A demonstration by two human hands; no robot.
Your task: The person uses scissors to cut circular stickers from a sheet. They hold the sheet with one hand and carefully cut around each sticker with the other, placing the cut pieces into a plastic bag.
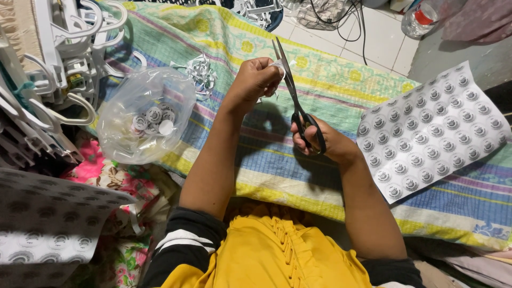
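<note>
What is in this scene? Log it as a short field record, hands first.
left hand: left hand pinches a small white paper piece
right hand: right hand holds black-handled metal scissors, blades at the piece
left side: clear plastic bag of round cut-outs
right side: white sheet printed with round labels
surface: striped multicoloured cloth

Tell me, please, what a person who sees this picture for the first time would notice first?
In the middle, the right hand works black scissors on a small paper piece pinched in the left hand. At the right lies a sheet of round labels on the striped cloth; at the left, a clear bag holds cut circles.
</note>
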